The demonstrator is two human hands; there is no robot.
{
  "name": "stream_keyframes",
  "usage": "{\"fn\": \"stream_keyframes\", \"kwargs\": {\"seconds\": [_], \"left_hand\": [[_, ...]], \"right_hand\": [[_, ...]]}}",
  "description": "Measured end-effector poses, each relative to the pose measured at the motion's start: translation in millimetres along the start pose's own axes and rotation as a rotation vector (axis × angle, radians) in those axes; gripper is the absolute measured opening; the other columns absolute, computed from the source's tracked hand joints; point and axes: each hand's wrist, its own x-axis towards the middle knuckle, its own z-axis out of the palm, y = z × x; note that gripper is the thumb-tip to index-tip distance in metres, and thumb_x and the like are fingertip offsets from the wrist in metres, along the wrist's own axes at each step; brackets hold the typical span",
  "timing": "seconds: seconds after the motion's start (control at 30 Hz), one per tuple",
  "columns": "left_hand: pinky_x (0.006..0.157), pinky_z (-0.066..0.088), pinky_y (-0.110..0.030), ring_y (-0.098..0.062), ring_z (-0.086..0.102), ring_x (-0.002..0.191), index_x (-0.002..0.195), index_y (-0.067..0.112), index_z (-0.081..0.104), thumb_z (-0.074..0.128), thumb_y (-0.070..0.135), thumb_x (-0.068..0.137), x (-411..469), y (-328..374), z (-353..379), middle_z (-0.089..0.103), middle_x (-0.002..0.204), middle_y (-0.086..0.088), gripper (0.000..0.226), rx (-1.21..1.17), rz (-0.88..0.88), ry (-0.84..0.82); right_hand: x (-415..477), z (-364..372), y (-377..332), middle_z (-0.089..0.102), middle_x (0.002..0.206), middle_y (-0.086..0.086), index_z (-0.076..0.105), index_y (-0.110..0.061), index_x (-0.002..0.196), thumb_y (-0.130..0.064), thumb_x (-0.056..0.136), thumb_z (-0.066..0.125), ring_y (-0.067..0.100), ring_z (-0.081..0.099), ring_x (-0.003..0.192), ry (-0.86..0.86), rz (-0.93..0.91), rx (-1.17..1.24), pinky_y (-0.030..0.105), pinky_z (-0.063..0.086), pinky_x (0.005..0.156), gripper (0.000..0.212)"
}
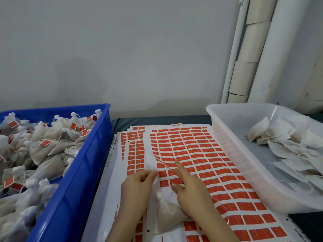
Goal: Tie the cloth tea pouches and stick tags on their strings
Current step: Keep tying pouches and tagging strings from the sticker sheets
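Left hand [138, 183] pinches perhaps a string [165, 163]; right hand [189, 191], index straight on sticker sheet [209, 154], rests over pouch [166, 209].

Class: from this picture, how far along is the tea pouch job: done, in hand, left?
Done: the blue crate is piled with tied pouches bearing red tags. In hand: one tied pouch lies on the sticker sheet between the left hand and right hand, no tag seen. Left: untied pouches wait in the clear tub.
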Motion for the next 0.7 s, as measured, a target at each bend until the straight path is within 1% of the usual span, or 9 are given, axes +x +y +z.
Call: {"fn": "stream_keyframes", "kwargs": {"seconds": [0.07, 0.13, 0.2, 0.27, 0.37, 0.47, 0.53, 0.6, 0.7], "left_hand": [[0.089, 0.047, -0.033, -0.001, 0.052, 0.078, 0.087, 0.035, 0.062, 0.063, 0.037, 0.088, 2.4, 0.1, -2.2, 0.056, 0.09, 0.022, 0.002, -0.087, -0.013, -0.007], [0.079, 0.047, -0.025, -0.001, 0.056, 0.079, 0.08, 0.039, 0.063, 0.063, 0.038, 0.087, 3.5, 0.4, -4.2, 0.058, 0.087, 0.027, 0.007, -0.163, -0.003, -0.049], [0.071, 0.046, -0.017, 0.0, 0.059, 0.082, 0.08, 0.039, 0.066, 0.062, 0.039, 0.087, 4.5, 0.9, -5.6, 0.06, 0.086, 0.031, 0.007, -0.2, 0.002, -0.125], [0.062, 0.041, -0.009, 0.002, 0.058, 0.08, 0.082, 0.038, 0.069, 0.061, 0.041, 0.086, 4.3, 0.8, -6.8, 0.061, 0.081, 0.033, 0.01, -0.185, 0.0, -0.188], [0.064, 0.045, -0.015, -0.006, 0.062, 0.085, 0.084, 0.034, 0.071, 0.061, 0.039, 0.087, 5.2, -0.9, -7.7, 0.065, 0.089, 0.025, 0.012, -0.205, -0.02, -0.216], [0.063, 0.044, -0.016, -0.008, 0.063, 0.084, 0.081, 0.034, 0.072, 0.061, 0.036, 0.088, 3.6, 0.1, -9.2, 0.067, 0.086, 0.024, 0.012, -0.217, -0.018, -0.217], [0.061, 0.042, -0.014, -0.005, 0.062, 0.082, 0.079, 0.033, 0.073, 0.062, 0.036, 0.087, 3.1, 0.6, -10.4, 0.067, 0.078, 0.027, 0.014, -0.224, -0.014, -0.223], [0.062, 0.045, -0.015, -0.005, 0.063, 0.082, 0.075, 0.033, 0.075, 0.063, 0.036, 0.086, 3.2, 1.8, -12.5, 0.068, 0.076, 0.029, 0.016, -0.249, -0.028, -0.248], [0.069, 0.052, -0.025, -0.011, 0.065, 0.087, 0.077, 0.032, 0.076, 0.064, 0.035, 0.084, 5.2, 1.7, -17.4, 0.07, 0.08, 0.026, 0.015, -0.281, -0.066, -0.279]], "right_hand": [[0.5, -2.8, -0.2, 0.043, 0.142, -0.015, 0.008, -0.045, 0.145, -0.029, 0.091, 0.057, 0.011, 0.044, 0.128, 0.015, -0.007, 0.041, 0.03, 0.039, 0.103, 0.074], [0.9, -5.9, -0.8, 0.044, 0.14, -0.016, 0.008, -0.045, 0.145, -0.03, 0.09, 0.057, 0.009, 0.045, 0.127, 0.029, -0.023, 0.077, 0.028, 0.039, 0.103, 0.074], [1.9, -9.8, -1.0, 0.044, 0.14, -0.017, 0.012, -0.043, 0.145, -0.031, 0.091, 0.056, 0.008, 0.045, 0.127, 0.054, -0.036, 0.083, 0.026, 0.037, 0.103, 0.071], [4.3, -13.1, -0.4, 0.044, 0.141, -0.015, 0.02, -0.041, 0.144, -0.031, 0.092, 0.054, 0.009, 0.046, 0.127, 0.1, -0.022, 0.112, 0.026, 0.038, 0.101, 0.063], [4.9, -13.9, -0.5, 0.046, 0.139, -0.014, 0.036, -0.039, 0.138, -0.036, 0.09, 0.054, 0.01, 0.048, 0.125, 0.146, -0.014, 0.137, 0.025, 0.041, 0.098, 0.052], [3.5, -10.1, -2.0, 0.051, 0.133, -0.016, 0.047, -0.041, 0.129, -0.039, 0.089, 0.054, 0.006, 0.052, 0.118, 0.182, -0.071, 0.158, 0.019, 0.041, 0.094, 0.04], [3.4, -8.0, -2.5, 0.053, 0.13, -0.016, 0.051, -0.04, 0.125, -0.039, 0.089, 0.053, 0.005, 0.053, 0.115, 0.209, -0.083, 0.156, 0.017, 0.04, 0.092, 0.035], [4.2, -8.4, -1.5, 0.055, 0.128, -0.015, 0.054, -0.037, 0.122, -0.039, 0.09, 0.053, 0.005, 0.054, 0.113, 0.244, -0.068, 0.151, 0.019, 0.04, 0.093, 0.033], [5.8, -12.3, 1.7, 0.057, 0.125, -0.013, 0.056, -0.034, 0.12, -0.037, 0.09, 0.052, 0.006, 0.055, 0.111, 0.282, -0.036, 0.147, 0.02, 0.041, 0.093, 0.031]]}}
